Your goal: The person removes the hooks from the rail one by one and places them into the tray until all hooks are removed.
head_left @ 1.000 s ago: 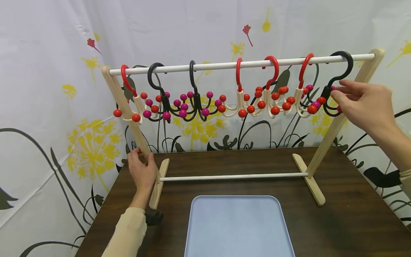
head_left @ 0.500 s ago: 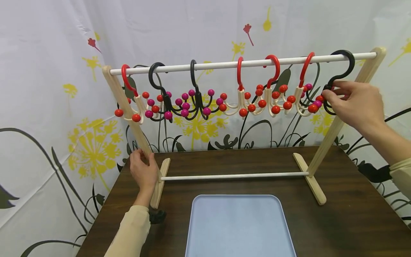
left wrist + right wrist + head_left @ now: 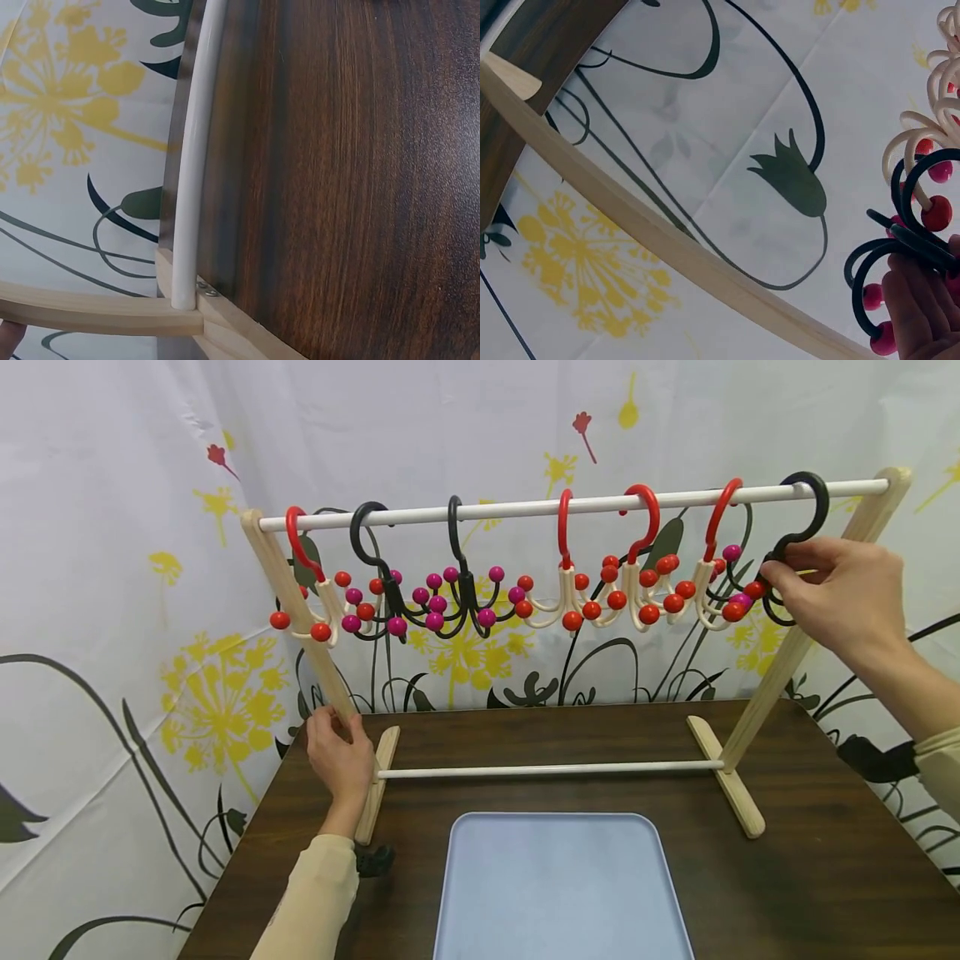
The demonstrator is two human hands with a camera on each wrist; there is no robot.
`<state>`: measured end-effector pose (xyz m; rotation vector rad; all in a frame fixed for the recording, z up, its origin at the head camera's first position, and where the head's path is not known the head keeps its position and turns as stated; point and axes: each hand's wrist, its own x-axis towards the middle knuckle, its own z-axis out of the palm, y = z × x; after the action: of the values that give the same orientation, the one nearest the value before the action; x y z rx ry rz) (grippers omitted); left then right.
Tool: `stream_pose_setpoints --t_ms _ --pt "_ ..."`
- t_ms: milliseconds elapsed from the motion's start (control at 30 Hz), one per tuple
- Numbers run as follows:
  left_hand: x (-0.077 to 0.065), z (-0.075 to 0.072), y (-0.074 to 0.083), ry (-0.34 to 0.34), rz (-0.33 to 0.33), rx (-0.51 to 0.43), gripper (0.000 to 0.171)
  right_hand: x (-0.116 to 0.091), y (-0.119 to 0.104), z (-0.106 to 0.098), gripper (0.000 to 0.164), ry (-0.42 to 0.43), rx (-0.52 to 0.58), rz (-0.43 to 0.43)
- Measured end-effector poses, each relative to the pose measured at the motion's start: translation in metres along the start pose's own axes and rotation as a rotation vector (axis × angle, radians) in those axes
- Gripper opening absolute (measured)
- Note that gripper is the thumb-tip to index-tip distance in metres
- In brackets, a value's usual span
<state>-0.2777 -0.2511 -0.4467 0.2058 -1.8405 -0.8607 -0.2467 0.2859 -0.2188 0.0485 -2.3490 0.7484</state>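
At the rack's right end, my right hand [image 3: 847, 597] pinches the neck of a black multi-prong hanger [image 3: 821, 514] with magenta ball tips. Its hook hangs over the white top rail [image 3: 517, 509], while the fingers partly hide its prongs. In the right wrist view, the hand [image 3: 922, 307] lies among the black prongs [image 3: 862, 277] at the lower right. Low on the left, my left hand [image 3: 341, 760] holds the wooden side post [image 3: 318, 668] of the rack. Only a fingertip of it shows at the post's edge in the left wrist view.
Several more hangers share the rail, such as a black one [image 3: 453, 531] and a red-hooked one [image 3: 566, 531] with cream prongs; neighbouring prongs overlap. A pale blue tray [image 3: 558, 877] lies on the dark wooden table [image 3: 832, 860] before the rack. A flowered curtain [image 3: 112, 568] hangs behind.
My right hand has moved left onto the neck of the rightmost black hanger. The left hand stays on the post. The view has shifted slightly.
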Motion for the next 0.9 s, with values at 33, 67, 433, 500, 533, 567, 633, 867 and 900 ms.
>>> stream_pose_setpoints --t_ms 33,67,433,500,533,567,633,867,900 --pt "0.000 0.001 0.000 0.004 0.001 0.000 0.020 0.000 0.000 0.000 0.041 0.014 0.009 -0.009" --pt "0.000 0.001 0.000 0.007 0.000 0.000 0.020 0.000 0.000 0.000 0.040 0.029 0.018 -0.019" --pt "0.001 0.003 0.003 0.034 -0.011 0.019 0.018 -0.004 -0.011 -0.007 0.038 0.110 0.013 -0.024" --pt "0.001 0.004 0.003 0.037 -0.009 0.023 0.018 -0.004 -0.013 -0.010 0.039 0.107 0.008 -0.010" --pt "0.001 0.004 0.003 0.040 -0.006 0.023 0.017 -0.004 -0.014 -0.012 0.039 0.103 0.005 -0.005" --pt "0.001 0.004 0.004 0.041 -0.006 0.020 0.018 -0.004 -0.015 -0.014 0.039 0.096 0.007 0.004" --pt "0.001 0.005 0.004 0.047 -0.002 0.017 0.017 -0.004 -0.017 -0.019 0.040 0.073 0.029 0.029" --pt "0.001 0.008 0.001 0.062 -0.003 0.004 0.017 -0.008 -0.019 -0.031 0.040 0.035 0.049 0.118" --pt "0.000 0.008 0.001 0.060 -0.003 0.000 0.017 -0.009 -0.019 -0.032 0.035 0.037 0.074 0.119"
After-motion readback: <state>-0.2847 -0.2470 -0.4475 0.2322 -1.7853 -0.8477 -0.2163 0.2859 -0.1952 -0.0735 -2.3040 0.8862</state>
